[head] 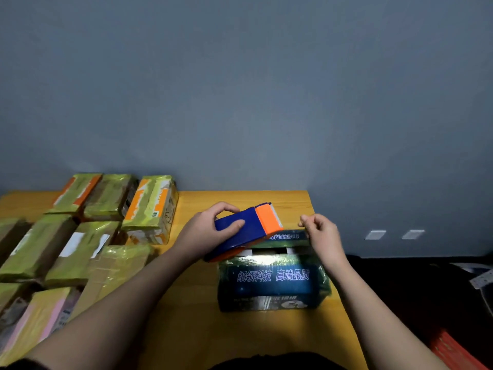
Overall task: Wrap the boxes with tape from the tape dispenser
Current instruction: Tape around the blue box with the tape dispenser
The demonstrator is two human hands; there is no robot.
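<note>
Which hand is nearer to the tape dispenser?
Left. The left hand grips the tape dispenser itself; the right hand is off to its right, fingers pinched, apart from it.

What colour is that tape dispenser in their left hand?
The tape dispenser is dark blue with an orange head, clearest in the head view.

Can't see any tape strand btwn tape dispenser (246, 231) and my right hand (321, 233), too thin/clear to tell. Dispenser hides far left corner of dark box (269, 279). Small print along box bottom unreadable. Wrapped boxes (40, 263) cut off at left edge. Red item (453, 351) clipped lower right.
</note>
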